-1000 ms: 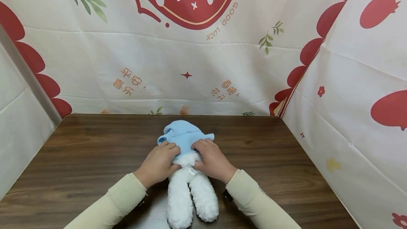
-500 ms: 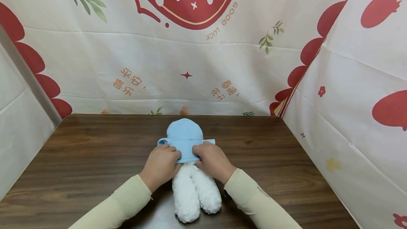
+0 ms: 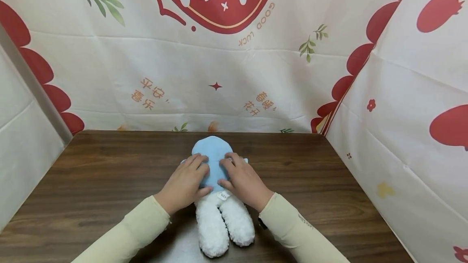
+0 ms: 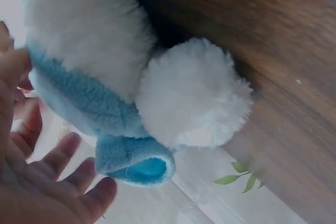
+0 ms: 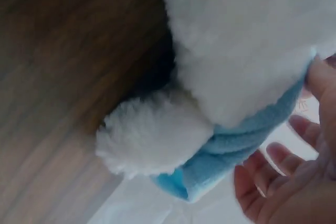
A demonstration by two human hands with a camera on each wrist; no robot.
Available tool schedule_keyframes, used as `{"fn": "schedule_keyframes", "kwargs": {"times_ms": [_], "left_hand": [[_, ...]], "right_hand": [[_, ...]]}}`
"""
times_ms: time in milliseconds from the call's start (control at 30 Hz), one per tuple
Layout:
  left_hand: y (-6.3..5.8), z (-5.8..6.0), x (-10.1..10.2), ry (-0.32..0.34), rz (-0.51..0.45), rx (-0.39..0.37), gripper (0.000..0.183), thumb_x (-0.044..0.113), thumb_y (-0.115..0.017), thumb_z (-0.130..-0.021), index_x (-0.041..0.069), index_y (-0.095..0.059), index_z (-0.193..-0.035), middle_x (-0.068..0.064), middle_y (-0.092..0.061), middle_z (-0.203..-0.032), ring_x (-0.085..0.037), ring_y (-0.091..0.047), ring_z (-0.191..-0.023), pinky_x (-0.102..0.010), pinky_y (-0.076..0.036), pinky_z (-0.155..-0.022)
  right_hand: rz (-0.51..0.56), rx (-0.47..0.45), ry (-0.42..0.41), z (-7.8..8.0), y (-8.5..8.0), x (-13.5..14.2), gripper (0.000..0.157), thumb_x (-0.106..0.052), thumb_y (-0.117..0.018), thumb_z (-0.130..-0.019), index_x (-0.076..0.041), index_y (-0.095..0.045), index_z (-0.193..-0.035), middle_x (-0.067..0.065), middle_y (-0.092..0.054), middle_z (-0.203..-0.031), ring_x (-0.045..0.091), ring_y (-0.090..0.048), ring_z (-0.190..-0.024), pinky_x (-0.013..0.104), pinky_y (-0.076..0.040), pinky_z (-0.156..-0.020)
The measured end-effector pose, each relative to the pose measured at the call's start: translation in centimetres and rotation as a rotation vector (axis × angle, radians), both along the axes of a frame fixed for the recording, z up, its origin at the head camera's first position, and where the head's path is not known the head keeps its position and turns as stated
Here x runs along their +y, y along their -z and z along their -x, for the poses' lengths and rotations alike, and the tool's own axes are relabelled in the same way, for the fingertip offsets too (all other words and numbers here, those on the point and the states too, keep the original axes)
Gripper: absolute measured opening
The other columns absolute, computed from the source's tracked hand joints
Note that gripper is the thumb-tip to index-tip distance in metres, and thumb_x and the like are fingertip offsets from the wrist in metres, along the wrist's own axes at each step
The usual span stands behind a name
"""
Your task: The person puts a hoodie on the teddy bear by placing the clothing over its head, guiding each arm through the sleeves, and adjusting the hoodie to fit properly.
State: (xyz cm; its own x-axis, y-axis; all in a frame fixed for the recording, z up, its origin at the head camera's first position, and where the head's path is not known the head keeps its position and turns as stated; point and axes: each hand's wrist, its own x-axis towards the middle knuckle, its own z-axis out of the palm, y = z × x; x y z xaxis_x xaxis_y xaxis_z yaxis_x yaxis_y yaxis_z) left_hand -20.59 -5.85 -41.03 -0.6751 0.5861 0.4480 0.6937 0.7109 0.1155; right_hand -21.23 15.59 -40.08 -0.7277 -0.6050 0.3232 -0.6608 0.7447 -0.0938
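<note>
A white fluffy plush toy (image 3: pixel 213 230) lies on the table with its legs pointing toward me. Over its upper body is a small light-blue hooded garment (image 3: pixel 212 148). My left hand (image 3: pixel 184 182) rests on the garment's left side, fingers spread and loosely bent. On the other side my right hand (image 3: pixel 248 182) lies likewise. In the left wrist view a plush limb (image 4: pixel 194 93) sticks out beside a blue sleeve (image 4: pixel 157 163). The right wrist view has another limb (image 5: pixel 152 135) by the garment's blue edge (image 5: pixel 247 135). The toy's face is hidden.
The dark wooden table (image 3: pixel 109 165) extends on both sides of the toy. A white printed cloth (image 3: pixel 183 72) hangs behind the table's far edge, and another cloth side (image 3: pixel 402 141) stands at the right. A small white tag (image 3: pixel 223 195) lies between the toy's legs.
The bunched garment was pulled down toward me and now lies flatter over the toy's back. Both hands have loosened from its lower edge and shifted up onto the cloth.
</note>
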Motion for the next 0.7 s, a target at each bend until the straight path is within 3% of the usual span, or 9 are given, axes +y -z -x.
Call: {"fn": "schedule_keyframes", "kwargs": {"times_ms": [67, 133, 267, 467, 600, 700], "left_hand": [[0.1, 0.1, 0.1, -0.036, 0.025, -0.072, 0.059, 0.045, -0.072, -0.076, 0.007, -0.055, -0.118, -0.016, -0.043, -0.135, -0.034, -0.038, -0.126, -0.053, -0.036, -0.095], [0.2, 0.2, 0.1, -0.061, 0.049, -0.145, 0.074, 0.048, -0.069, -0.077, 0.007, -0.045, -0.134, -0.016, -0.037, -0.141, -0.034, -0.034, -0.129, -0.056, -0.032, -0.097], [0.3, 0.2, 0.1, -0.078, 0.060, -0.219, 0.073, 0.047, -0.067, -0.079, 0.011, -0.043, -0.138, -0.011, -0.038, -0.142, -0.028, -0.037, -0.128, -0.056, -0.028, -0.099], [0.7, 0.0, 0.2, -0.063, 0.015, -0.132, 0.066, 0.044, -0.072, -0.076, 0.010, -0.050, -0.129, -0.004, -0.054, -0.118, -0.024, -0.054, -0.107, -0.054, -0.034, -0.095], [1.1, -0.1, 0.2, -0.049, -0.007, -0.044, 0.064, 0.042, -0.075, -0.074, 0.007, -0.054, -0.123, -0.004, -0.055, -0.103, -0.023, -0.056, -0.095, -0.047, -0.038, -0.092], [1.4, -0.2, 0.1, -0.038, -0.021, 0.001, 0.057, 0.040, -0.076, -0.073, 0.006, -0.058, -0.116, -0.002, -0.054, -0.095, -0.019, -0.054, -0.088, -0.039, -0.041, -0.086]], "right_hand": [[-0.039, 0.006, 0.042, 0.1, 0.1, -0.2, 0.065, -0.044, -0.062, -0.085, -0.008, -0.042, -0.135, 0.013, -0.037, -0.138, 0.027, -0.041, -0.122, 0.047, -0.041, -0.091], [-0.071, 0.001, 0.058, 0.3, 0.2, -0.2, 0.073, -0.047, -0.061, -0.084, -0.008, -0.036, -0.141, 0.011, -0.035, -0.142, 0.029, -0.034, -0.129, 0.052, -0.037, -0.093], [-0.095, 0.017, 0.054, 0.5, 0.4, -0.2, 0.067, -0.049, -0.060, -0.084, -0.011, -0.044, -0.136, 0.005, -0.046, -0.132, 0.025, -0.040, -0.124, 0.049, -0.035, -0.096], [-0.096, 0.090, 0.050, 0.5, 0.9, -0.1, 0.050, -0.051, -0.060, -0.083, -0.014, -0.056, -0.116, -0.001, -0.056, -0.107, 0.019, -0.051, -0.107, 0.043, -0.037, -0.094], [-0.086, 0.145, 0.033, 0.4, 1.3, -0.1, 0.039, -0.049, -0.062, -0.082, -0.015, -0.055, -0.101, -0.004, -0.051, -0.088, 0.016, -0.053, -0.088, 0.039, -0.041, -0.086], [-0.081, 0.177, 0.019, 0.3, 1.4, -0.2, 0.035, -0.047, -0.064, -0.082, -0.016, -0.051, -0.090, -0.006, -0.042, -0.076, 0.012, -0.047, -0.071, 0.032, -0.041, -0.074]]}}
